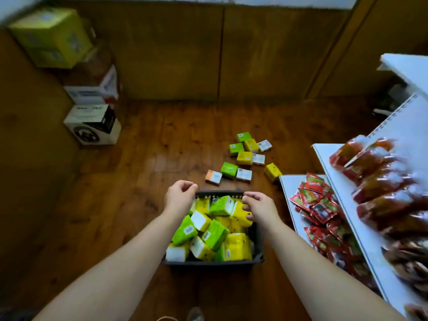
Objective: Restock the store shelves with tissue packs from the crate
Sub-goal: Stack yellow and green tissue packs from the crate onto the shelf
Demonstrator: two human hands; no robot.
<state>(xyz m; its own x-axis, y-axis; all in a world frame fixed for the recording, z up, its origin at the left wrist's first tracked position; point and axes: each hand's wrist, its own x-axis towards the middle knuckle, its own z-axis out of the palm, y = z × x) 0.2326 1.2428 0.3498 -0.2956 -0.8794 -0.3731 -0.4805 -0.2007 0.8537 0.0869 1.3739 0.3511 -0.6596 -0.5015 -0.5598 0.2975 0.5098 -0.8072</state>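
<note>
A dark plastic crate [258, 239] stands on the wooden floor, filled with several green, yellow and white tissue packs [214, 232]. My left hand [179, 195] hovers over the crate's far left corner with loosely curled fingers and holds nothing. Over the far right corner is my right hand [257, 205], its fingers curled downward just above a yellow pack [240, 213]; I cannot see a grip on it. Beyond the crate, several more tissue packs [243, 158] lie scattered on the floor.
White store shelves [335, 181] rise at the right, with red snack sachets [317, 205] on the low shelf and red bagged goods [375, 177] above. Stacked cardboard boxes [92, 121] sit at the back left against a wooden wall. A yellow box [51, 35] tops the stack.
</note>
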